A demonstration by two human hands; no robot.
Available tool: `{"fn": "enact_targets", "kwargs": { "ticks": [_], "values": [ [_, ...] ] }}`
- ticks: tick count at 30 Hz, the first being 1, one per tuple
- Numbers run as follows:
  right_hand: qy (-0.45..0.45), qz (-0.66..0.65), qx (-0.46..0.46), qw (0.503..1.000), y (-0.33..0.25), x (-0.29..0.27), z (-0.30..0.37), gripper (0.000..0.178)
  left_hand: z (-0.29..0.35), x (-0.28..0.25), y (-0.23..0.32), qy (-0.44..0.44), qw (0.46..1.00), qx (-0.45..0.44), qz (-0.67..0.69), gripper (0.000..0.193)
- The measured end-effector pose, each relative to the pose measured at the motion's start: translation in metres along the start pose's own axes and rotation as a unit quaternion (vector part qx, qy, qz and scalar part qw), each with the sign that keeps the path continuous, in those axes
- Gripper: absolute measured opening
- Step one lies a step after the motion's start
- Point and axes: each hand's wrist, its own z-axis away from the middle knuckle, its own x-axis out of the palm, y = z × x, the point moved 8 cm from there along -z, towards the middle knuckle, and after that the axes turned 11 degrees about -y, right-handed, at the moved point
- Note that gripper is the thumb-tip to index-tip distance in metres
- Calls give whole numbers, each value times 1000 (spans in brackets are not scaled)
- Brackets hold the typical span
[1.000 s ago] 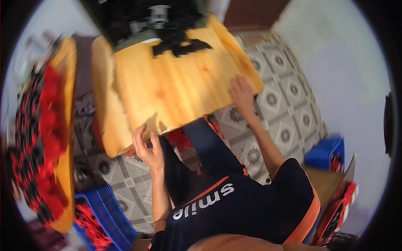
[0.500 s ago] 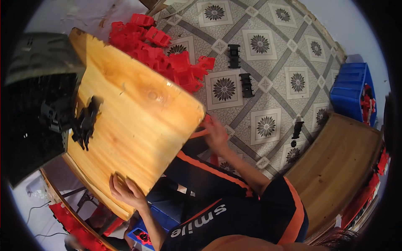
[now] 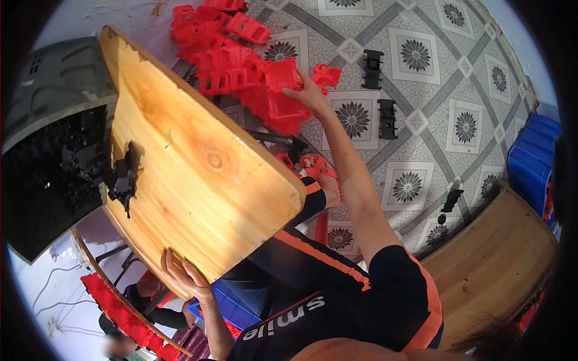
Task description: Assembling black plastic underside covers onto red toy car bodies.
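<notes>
My left hand (image 3: pixel 188 279) lies flat on the near edge of the wooden table (image 3: pixel 198 198), fingers spread and holding nothing. Stretched out past the table's right corner, my right hand (image 3: pixel 308 96) is at a heap of red plastic parts (image 3: pixel 232 78) on the floor. Its thumb and fingers are apart beside a boxy red part (image 3: pixel 281 75); whether they touch it I cannot tell. On the table's left side sits a small cluster of black plastic parts (image 3: pixel 123 180), in front of a dark monitor (image 3: pixel 54 174).
Black plastic parts (image 3: pixel 372 69) lie on the patterned tile floor (image 3: pixel 415 99). A blue crate (image 3: pixel 533 162) stands at the right, behind a wooden bench (image 3: pixel 494 259). Another blue crate (image 3: pixel 235 304) is below the table. At lower left, red parts (image 3: pixel 123 316) line a shelf near another person.
My right hand has moved from beside the table's corner up and away to the red heap. The view has shifted slightly; my left hand stays on the table edge.
</notes>
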Motion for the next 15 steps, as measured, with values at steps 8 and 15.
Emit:
{"fn": "enact_targets", "kwargs": {
  "ticks": [8,15],
  "values": [
    [19,-544,-24,838,-13,-74,88,42,6,-9,1,40,999,37,-7,41],
    [-31,-663,-147,733,-177,-113,227,39,32,-33,49,118,972,111,170,81]
  ]
}}
